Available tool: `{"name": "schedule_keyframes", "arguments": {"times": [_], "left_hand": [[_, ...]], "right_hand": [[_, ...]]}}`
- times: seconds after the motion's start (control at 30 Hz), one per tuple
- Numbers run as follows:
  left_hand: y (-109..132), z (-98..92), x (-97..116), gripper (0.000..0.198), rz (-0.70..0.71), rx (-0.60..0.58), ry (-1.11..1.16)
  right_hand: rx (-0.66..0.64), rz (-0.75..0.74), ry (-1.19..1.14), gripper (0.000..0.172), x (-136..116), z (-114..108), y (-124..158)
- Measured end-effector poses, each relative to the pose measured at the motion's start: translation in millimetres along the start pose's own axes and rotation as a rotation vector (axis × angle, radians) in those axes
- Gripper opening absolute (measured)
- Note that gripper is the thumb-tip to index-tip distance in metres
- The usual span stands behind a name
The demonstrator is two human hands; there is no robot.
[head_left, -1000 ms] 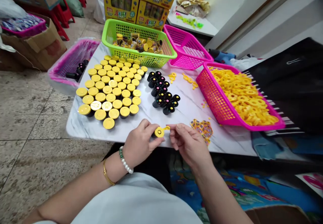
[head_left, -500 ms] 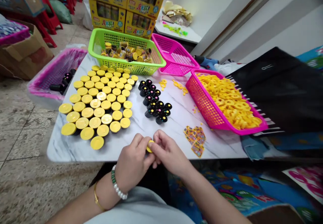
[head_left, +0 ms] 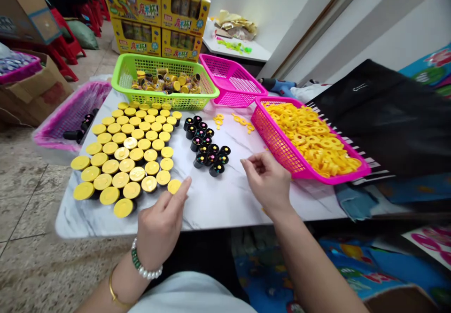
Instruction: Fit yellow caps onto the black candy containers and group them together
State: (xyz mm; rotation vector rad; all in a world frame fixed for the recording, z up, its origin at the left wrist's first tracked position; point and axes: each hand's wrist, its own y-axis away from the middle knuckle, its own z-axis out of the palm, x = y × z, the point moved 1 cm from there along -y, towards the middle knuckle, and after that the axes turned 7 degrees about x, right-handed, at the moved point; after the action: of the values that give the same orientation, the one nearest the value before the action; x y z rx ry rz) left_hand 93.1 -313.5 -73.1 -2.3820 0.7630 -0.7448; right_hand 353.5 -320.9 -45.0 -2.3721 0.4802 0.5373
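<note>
the left hand point(head_left: 160, 226) is low over the white marble-patterned counter point(head_left: 229, 195), its index finger stretched out straight and pointing away from the body. that finger lies along the right edge of a dark cup with a round yellow lid point(head_left: 173, 186) and hides part of it; the other fingers are curled and their tips are out of sight, so i cannot tell whether they clamp the cup or only rest against it. the cup stands on the counter at the near right corner of a dense cluster of matching yellow-lidded cups point(head_left: 120, 180).

the right hand point(head_left: 267, 179) is well apart from the left, between a group of small black cups with coloured dots inside point(head_left: 207, 148) and a magenta plastic mesh basket point(head_left: 287, 151) heaped with flat yellow plastic rings point(head_left: 305, 136). its thumb and index finger are drawn together at the tips, the rest folded loosely in; whether something small is pinched there i cannot tell.

behind the 2 hands, loose yellow ring-shaped pieces point(head_left: 243, 122) lie on the counter. at the far side, a lime-green plastic mesh basket point(head_left: 169, 102) holds small yellow and dark cylinders point(head_left: 176, 86), just beside a second magenta plastic basket point(head_left: 234, 97).
</note>
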Motion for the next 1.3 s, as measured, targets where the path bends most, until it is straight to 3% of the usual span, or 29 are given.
{"name": "schedule_keyframes", "arguments": {"times": [0.1, 0.23, 0.3, 0.4, 0.57, 0.7, 0.83, 1.0, 1.17, 1.3], "left_hand": [[-6.2, 2.0, 14.9, 0.042, 0.06, -0.031, 0.177], [-24.1, 19.4, 34.5, 0.051, -0.107, -0.126, 0.426], [-33.2, 32.3, 39.2, 0.059, -0.184, -0.135, 0.484], [-44.3, 49.0, 39.5, 0.065, -0.267, -0.138, 0.518], [-54.4, 55.3, 35.7, 0.065, -0.341, -0.152, 0.535], [-55.6, 50.8, 35.9, 0.059, -0.321, -0.125, 0.492], [-59.7, 51.8, 32.1, 0.052, -0.3, -0.103, 0.447], [-69.2, 57.0, 17.1, 0.044, -0.437, -0.119, 0.309], [-65.4, 54.3, 15.2, 0.021, -0.434, -0.307, 0.294], [-58.0, 47.9, 21.7, 0.039, -0.388, -0.243, 0.273]], "right_hand": [[-0.149, -0.026, 0.27, 0.017, 24.1, 19.6, -48.5], [-0.268, 0.025, 0.49, 0.035, 44.5, 49.4, -109.6], [-0.309, 0.069, 0.555, 0.038, 49.9, 60.6, -126.4], [-0.398, 0.109, 0.648, 0.036, 51.9, 68.4, -130.0], [-0.455, 0.021, 0.691, 0.037, 37.2, 51.7, -89.3], [-0.473, -0.186, 0.649, 0.032, 17.3, 24.5, -26.8], [-0.44, -0.302, 0.43, 0.024, -3.8, -4.3, 35.7], [-0.529, -0.54, 0.17, 0.059, -28.4, -28.0, 83.4], [-0.476, -0.714, -0.024, 0.021, -33.0, -21.2, 102.6], [-0.495, -0.649, -0.29, 0.013, -26.4, -16.0, 100.3]]}}
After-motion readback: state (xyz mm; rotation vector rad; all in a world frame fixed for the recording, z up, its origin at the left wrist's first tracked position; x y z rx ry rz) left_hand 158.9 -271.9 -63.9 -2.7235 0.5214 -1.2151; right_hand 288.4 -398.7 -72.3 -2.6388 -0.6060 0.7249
